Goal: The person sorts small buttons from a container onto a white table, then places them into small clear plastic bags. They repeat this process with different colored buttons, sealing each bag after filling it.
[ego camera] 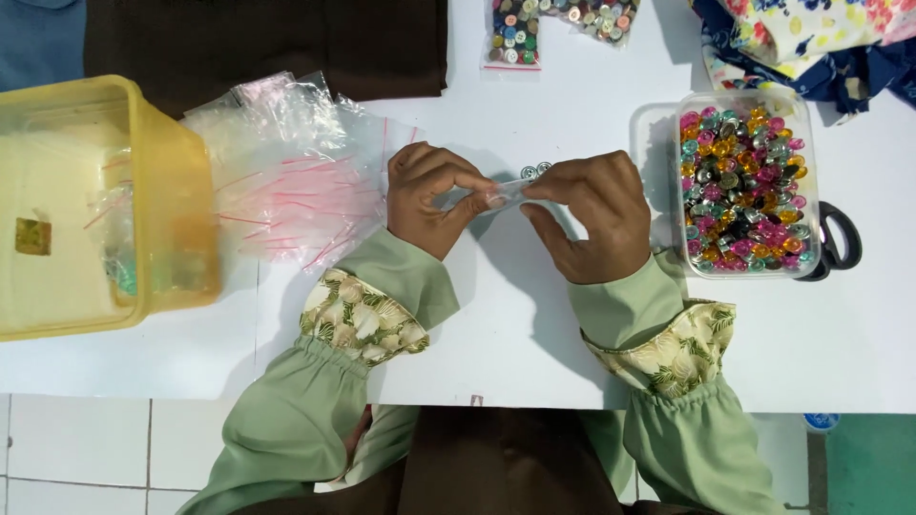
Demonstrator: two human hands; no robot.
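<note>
Both hands met over the middle of the white table (534, 353), pinching one small clear bag (506, 195) between them. The left hand (434, 198) had its fingers curled tight on the bag's left end; the right hand (592, 215) gripped the right end between thumb and forefinger, the other fingers bent under. Two small buttons (535, 171) lay just behind the bag. A clear tub of coloured buttons (744, 191) stood near the right edge, black scissors (840, 238) just beside it. A heap of empty clear bags (286, 172) lay left of the hands, next to a yellow box (172, 191) at the left edge. A packet of buttons (515, 33) lay at the far edge.
</note>
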